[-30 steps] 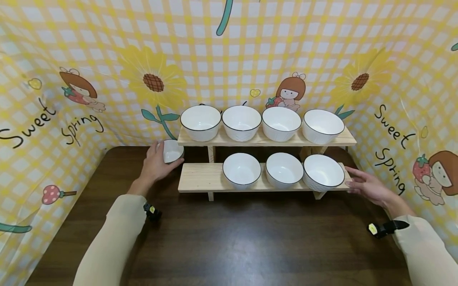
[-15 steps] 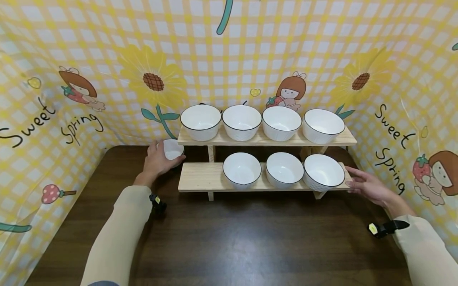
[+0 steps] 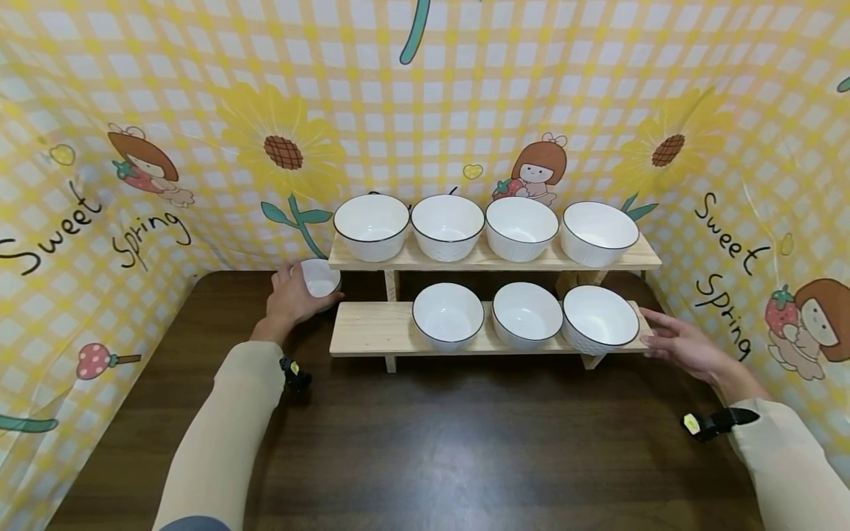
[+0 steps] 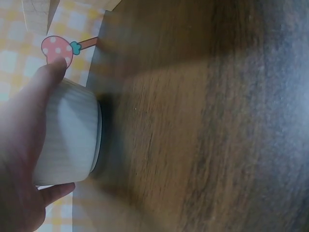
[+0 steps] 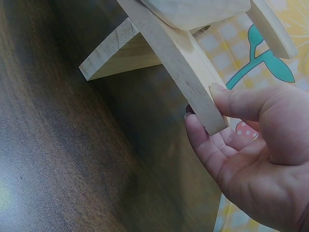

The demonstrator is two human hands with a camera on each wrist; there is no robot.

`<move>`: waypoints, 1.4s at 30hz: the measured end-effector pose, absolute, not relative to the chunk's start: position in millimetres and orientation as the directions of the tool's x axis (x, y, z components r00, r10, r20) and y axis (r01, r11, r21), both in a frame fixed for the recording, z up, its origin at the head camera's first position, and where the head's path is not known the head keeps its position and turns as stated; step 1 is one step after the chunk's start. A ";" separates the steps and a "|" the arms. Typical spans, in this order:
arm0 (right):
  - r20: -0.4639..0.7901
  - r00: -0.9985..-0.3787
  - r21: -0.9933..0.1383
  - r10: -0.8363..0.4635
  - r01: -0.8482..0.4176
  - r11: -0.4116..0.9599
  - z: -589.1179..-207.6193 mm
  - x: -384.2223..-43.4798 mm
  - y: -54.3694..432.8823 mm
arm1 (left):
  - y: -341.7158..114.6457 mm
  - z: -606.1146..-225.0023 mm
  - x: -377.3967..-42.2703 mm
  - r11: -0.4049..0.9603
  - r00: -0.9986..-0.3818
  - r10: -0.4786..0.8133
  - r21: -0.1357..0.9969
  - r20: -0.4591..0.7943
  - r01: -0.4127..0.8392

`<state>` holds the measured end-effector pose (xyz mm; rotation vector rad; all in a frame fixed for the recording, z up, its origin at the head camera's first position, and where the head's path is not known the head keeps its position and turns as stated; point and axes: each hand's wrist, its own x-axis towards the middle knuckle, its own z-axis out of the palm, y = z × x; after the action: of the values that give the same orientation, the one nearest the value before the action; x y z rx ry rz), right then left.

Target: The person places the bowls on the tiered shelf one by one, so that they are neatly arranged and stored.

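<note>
In the head view my left hand [image 3: 289, 301] holds a small white bowl [image 3: 322, 278] with a dark rim, left of the two-tier wooden rack [image 3: 368, 327]. The left wrist view shows thumb and fingers spread around the fluted side of that bowl [image 4: 72, 135]; whether its foot touches the table I cannot tell. My right hand [image 3: 684, 344] pinches the right end of the rack's lower shelf. From the right wrist, the thumb lies on top of the shelf board [image 5: 193, 82] and fingertips are beneath it.
Several white bowls [image 3: 448, 228] stand in a row on the upper shelf. On the lower shelf are three more bowls [image 3: 448, 317], with bare wood at its left end. The rack stands on a dark wooden table [image 3: 451, 442], enclosed by yellow checked cloth [image 3: 425, 110].
The left forearm has shifted slightly to the right, and the left hand with the bowl has barely moved. My right hand stays on the shelf end.
</note>
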<state>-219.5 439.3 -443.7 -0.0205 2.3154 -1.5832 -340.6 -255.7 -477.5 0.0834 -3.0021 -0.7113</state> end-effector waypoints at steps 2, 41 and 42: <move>-0.266 -0.944 -0.906 -0.195 0.177 0.384 -443.8 -219.8 439.1 | -256.5 -476.9 -340.3 0.895 -0.997 -0.064 0.443 0.036 -0.041; -0.286 -0.943 -0.883 -0.169 0.191 0.429 -443.4 -220.1 438.4 | -282.2 -439.2 -306.5 0.938 -0.996 0.042 0.342 0.073 0.064; -0.285 -0.943 -0.884 -0.171 0.189 0.428 -443.3 -220.0 438.4 | -282.7 -437.7 -305.0 0.938 -0.996 0.047 0.340 0.076 0.070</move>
<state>-220.0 438.4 -443.3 0.0152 2.3546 -1.5203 -305.0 -282.7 -437.7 -0.0911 -3.0268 -0.5346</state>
